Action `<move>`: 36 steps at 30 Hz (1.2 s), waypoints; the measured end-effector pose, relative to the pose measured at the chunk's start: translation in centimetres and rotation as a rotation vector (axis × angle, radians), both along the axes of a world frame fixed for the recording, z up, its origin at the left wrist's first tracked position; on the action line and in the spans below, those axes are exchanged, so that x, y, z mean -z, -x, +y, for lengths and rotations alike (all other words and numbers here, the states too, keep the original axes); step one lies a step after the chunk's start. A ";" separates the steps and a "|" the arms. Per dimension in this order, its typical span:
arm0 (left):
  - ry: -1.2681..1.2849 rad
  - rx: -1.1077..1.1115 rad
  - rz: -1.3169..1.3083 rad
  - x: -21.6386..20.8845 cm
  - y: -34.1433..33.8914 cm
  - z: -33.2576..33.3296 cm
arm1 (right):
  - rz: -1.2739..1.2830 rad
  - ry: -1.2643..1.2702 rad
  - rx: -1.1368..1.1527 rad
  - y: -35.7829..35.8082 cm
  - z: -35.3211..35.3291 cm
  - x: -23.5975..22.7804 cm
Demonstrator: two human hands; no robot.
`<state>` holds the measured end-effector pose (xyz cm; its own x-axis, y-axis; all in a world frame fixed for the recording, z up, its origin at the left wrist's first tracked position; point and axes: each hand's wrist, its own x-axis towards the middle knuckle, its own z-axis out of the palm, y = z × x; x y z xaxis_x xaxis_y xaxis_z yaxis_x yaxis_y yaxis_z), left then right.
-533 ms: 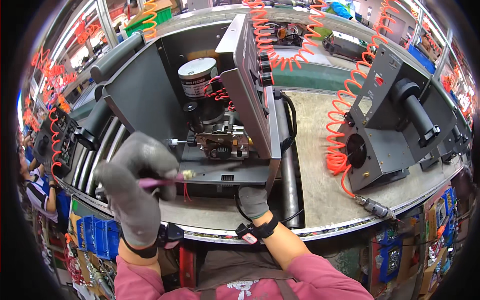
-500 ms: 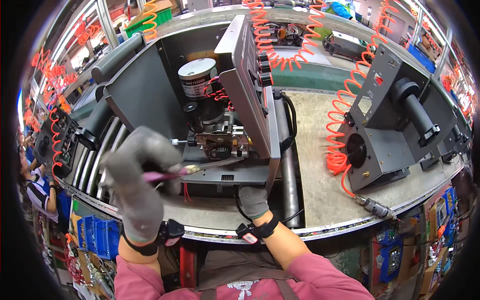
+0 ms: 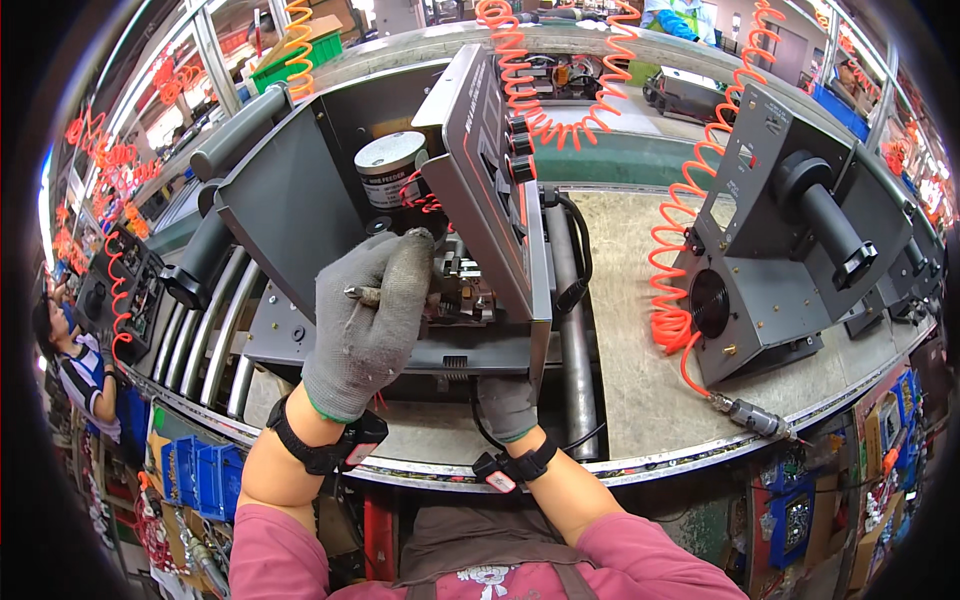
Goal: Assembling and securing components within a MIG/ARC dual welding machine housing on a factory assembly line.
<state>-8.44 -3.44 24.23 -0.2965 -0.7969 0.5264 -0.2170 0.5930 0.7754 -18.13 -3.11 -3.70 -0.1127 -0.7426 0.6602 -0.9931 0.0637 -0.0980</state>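
1. Head view: the open grey housing (image 3: 275,185) stands on the bench (image 3: 640,400), a silver-topped motor (image 3: 390,155) inside it.
2. At the housing's front opening, the left hand (image 3: 368,320) has curled fingers; what they pinch, I cannot tell.
3. Under the housing's front edge, the right hand (image 3: 508,408) hides its fingers; spread or closed, I cannot tell.

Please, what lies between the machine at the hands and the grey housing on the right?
In the head view, from the machine rightward: a black cable, a metal roller, bench top, then a coiled orange hose.
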 end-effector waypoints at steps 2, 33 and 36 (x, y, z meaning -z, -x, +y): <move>-0.052 0.008 0.018 0.0 0.0 0.0 | 0.003 -0.012 -0.020 -0.3 0.4 -1.0; -0.034 0.066 -0.026 1.0 0.1 -0.4 | -0.539 -0.378 0.010 -0.9 1.6 -3.6; -0.004 0.052 -0.141 0.3 0.7 0.5 | -0.320 0.080 0.071 -0.9 0.7 -0.7</move>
<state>-9.17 -2.94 23.98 -0.4081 -0.7807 0.4732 -0.2927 0.6029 0.7422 -17.20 -2.42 -3.04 -0.3729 -0.6730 0.6387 -0.9047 0.1108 -0.4114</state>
